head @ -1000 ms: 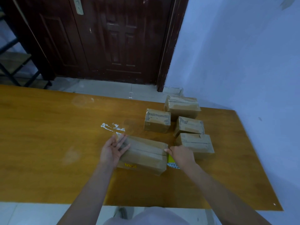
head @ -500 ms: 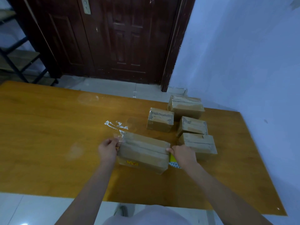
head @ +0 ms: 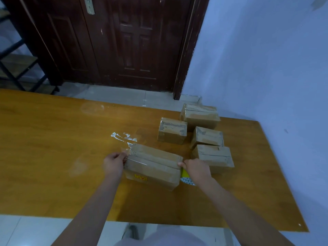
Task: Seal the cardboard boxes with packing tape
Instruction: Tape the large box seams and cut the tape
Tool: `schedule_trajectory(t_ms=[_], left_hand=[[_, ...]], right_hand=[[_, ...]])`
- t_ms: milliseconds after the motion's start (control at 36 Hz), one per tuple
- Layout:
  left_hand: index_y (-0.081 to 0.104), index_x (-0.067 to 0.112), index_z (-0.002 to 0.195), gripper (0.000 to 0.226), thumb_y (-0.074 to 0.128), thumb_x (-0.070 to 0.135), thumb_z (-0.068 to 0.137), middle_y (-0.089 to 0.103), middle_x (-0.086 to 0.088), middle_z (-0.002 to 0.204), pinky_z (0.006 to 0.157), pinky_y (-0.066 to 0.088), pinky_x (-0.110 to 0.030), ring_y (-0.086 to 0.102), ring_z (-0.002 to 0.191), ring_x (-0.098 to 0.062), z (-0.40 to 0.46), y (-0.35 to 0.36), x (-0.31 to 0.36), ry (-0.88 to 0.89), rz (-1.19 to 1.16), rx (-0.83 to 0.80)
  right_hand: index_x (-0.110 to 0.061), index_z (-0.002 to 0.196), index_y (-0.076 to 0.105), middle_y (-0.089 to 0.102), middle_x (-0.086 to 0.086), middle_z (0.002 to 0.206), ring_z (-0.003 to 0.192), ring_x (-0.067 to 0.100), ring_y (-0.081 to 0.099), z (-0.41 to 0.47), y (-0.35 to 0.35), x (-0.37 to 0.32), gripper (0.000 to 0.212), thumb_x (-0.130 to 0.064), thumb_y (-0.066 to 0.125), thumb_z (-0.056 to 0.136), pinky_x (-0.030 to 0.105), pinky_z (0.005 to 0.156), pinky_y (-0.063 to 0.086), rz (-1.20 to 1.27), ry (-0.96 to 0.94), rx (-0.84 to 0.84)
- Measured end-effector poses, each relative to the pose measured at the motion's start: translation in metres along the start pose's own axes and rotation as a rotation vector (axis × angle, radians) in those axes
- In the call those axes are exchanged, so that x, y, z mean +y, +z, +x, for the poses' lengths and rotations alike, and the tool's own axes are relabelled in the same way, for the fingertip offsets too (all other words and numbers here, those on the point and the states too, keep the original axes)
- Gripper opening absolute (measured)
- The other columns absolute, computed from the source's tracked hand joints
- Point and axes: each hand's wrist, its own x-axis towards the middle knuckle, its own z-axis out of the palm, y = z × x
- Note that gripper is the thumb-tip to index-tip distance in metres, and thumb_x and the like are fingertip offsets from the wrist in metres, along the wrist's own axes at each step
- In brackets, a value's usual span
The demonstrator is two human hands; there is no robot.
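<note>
While our left hand (head: 113, 163) pinches tape (head: 135, 161) across the box (head: 154, 166) and our right hand (head: 196, 168) grips the roll (head: 185, 174), pressing down comes next.

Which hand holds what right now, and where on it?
Left hand pinches the clear tape at its free end; right hand grips the tape roll, mostly hidden.

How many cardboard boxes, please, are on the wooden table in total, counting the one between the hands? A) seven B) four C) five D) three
C: four smaller boxes are grouped toward the table's far right, and a fifth, larger box sits between the left hand and the right hand.
</note>
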Motion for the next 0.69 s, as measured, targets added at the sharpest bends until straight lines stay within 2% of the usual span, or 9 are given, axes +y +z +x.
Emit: schedule_trajectory(t_ms=[83,167,250,361,472,583,639,694], left_hand=[[0.066,0.009,0.067,0.022,0.065,0.014,0.089,0.062,-0.012,0.069,0.074,0.051,-0.046,0.057,0.072,-0.029,0.002,-0.001,0.001,-0.009,-0.001,-0.012],[0.067,0.006,0.07,0.021,0.065,0.015,0.089,0.063,-0.012,0.072,0.075,0.05,-0.045,0.058,0.074,-0.03,0.002,-0.001,0.001,-0.024,-0.014,-0.021],[0.067,0.003,0.076,0.017,0.065,0.014,0.089,0.063,-0.009,0.072,0.075,0.05,-0.042,0.058,0.076,-0.029,0.003,0.0,0.001,-0.061,-0.038,-0.036],[0.068,0.006,0.075,0.013,0.068,0.012,0.087,0.066,-0.012,0.077,0.082,0.053,-0.047,0.061,0.081,-0.032,0.009,0.0,0.001,-0.12,-0.026,-0.046],[0.065,0.005,0.076,0.016,0.072,0.016,0.085,0.062,-0.012,0.081,0.085,0.052,-0.046,0.058,0.086,-0.033,0.009,-0.002,0.005,-0.184,-0.023,-0.056],[0.055,0.005,0.065,0.028,0.071,0.015,0.086,0.055,-0.009,0.072,0.068,0.048,-0.038,0.052,0.069,-0.025,0.012,-0.002,0.007,-0.284,-0.034,-0.086],[0.053,0.004,0.067,0.028,0.071,0.013,0.086,0.055,-0.01,0.075,0.058,0.046,-0.033,0.051,0.066,-0.021,0.015,-0.001,0.009,-0.326,-0.052,-0.104],[0.053,0.002,0.07,0.024,0.069,0.01,0.087,0.056,-0.012,0.08,0.056,0.045,-0.031,0.051,0.066,-0.021,0.016,0.0,0.011,-0.367,-0.083,-0.114]], right_hand=[[-0.02,0.11,0.055,0.055,0.001,0.084,0.084,0.022,0.063,0.0,-0.001,0.0,0.022,-0.031,0.038,0.102,0.034,0.081,0.049,0.02,-0.007,0.01],[-0.019,0.112,0.053,0.05,0.001,0.082,0.086,0.023,0.062,0.0,-0.001,0.0,0.021,-0.03,0.039,0.102,0.034,0.078,0.046,-0.001,-0.02,0.009],[-0.02,0.114,0.053,0.058,0.003,0.087,0.084,0.023,0.063,-0.001,-0.001,-0.001,0.019,-0.028,0.04,0.102,0.034,0.077,0.046,-0.004,-0.014,0.01],[-0.019,0.107,0.056,0.063,0.003,0.087,0.077,0.021,0.064,-0.001,-0.001,-0.002,0.023,-0.033,0.038,0.102,0.034,0.076,0.051,0.038,0.009,0.016],[-0.023,0.116,0.056,0.063,0.003,0.088,0.077,0.021,0.064,0.0,0.001,-0.002,0.019,-0.025,0.046,0.1,0.035,0.076,0.053,0.016,0.003,0.018],[-0.025,0.119,0.055,0.063,0.003,0.091,0.08,0.021,0.063,0.0,0.003,-0.003,0.021,-0.023,0.047,0.1,0.036,0.079,0.052,0.034,0.007,0.012],[-0.026,0.119,0.055,0.062,0.003,0.09,0.078,0.021,0.063,0.0,0.004,-0.002,0.022,-0.02,0.047,0.099,0.036,0.078,0.052,0.037,0.008,0.014],[-0.024,0.118,0.055,0.062,0.004,0.089,0.077,0.021,0.063,0.001,0.004,-0.002,0.02,-0.02,0.046,0.1,0.035,0.076,0.052,0.044,0.008,0.012]])
